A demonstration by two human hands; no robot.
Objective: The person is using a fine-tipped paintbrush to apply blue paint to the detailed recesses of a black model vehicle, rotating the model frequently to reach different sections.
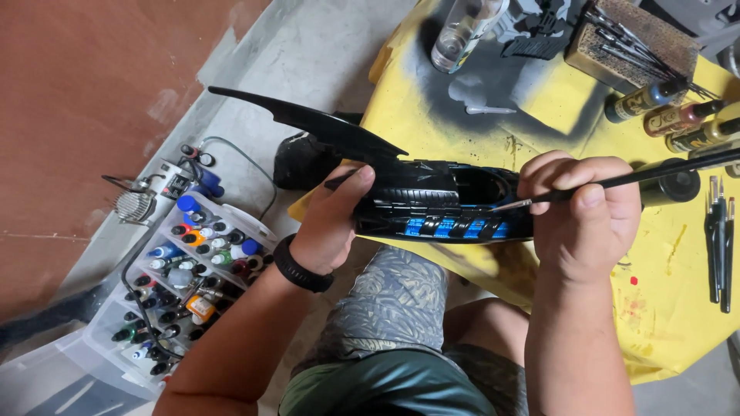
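The left hand (333,223) grips the glossy black finned model vehicle (416,196) at its middle, steadying it at the near edge of the yellow paint-stained table (678,270), so the right hand (582,208), pinching a thin black-handled paintbrush (617,181), can touch its blue side panels.

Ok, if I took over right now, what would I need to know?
Left hand: grip shut on the black toy car, holding it steady over the lap at the edge of the yellow table.
Right hand: grip shut on a thin paintbrush, tip touching the car's side.
Done: a row of blue patches is painted along the lower side.
Left: the rest of the car is plain black.
Nearby: spare brushes on the table to the right, a box of paint bottles on the floor to the left.
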